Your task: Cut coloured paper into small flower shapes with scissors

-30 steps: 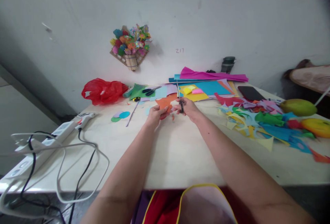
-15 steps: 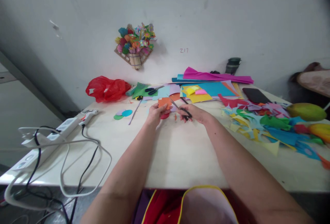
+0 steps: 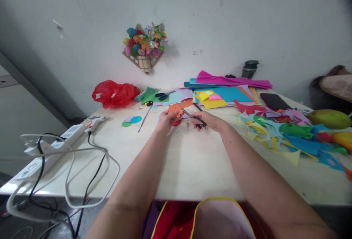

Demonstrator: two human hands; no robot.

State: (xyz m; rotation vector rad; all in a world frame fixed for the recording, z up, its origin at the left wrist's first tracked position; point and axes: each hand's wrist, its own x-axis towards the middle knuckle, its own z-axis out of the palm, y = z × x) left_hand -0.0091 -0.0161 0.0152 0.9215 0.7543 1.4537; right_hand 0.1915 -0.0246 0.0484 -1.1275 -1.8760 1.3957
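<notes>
Orange paper [image 3: 173,109], above the table [image 3: 189,158], sits pinched in the left hand [image 3: 165,120]. Scissors [image 3: 187,112], gripped by the right hand [image 3: 208,120], have swung from near upright to leftward; trimming of the scalloped edge appears in progress.

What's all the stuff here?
Scalloped paper: one, orange, centre
Held scissors: one, dark handles, centre
Spare scissors: one, dark, back
Paper circles: three, green, purple, blue, left
Thin strip: one, purple, left
Paper sheets: several, mixed, back
Scraps: many, mixed, right
Bag: one, red, back left
Phone: one, black, back right
Fruits: two, greenish, orange, right
Cup: one, dark green, back
Power strip: one, white, left
Cables: several, white, black, left
Flower decoration: one, multicoloured, wall
Table: one, whitish, below
Clothing: one, red, bottom
Left hand: one, holding scalloped paper
Right hand: one, holding scissors
</notes>
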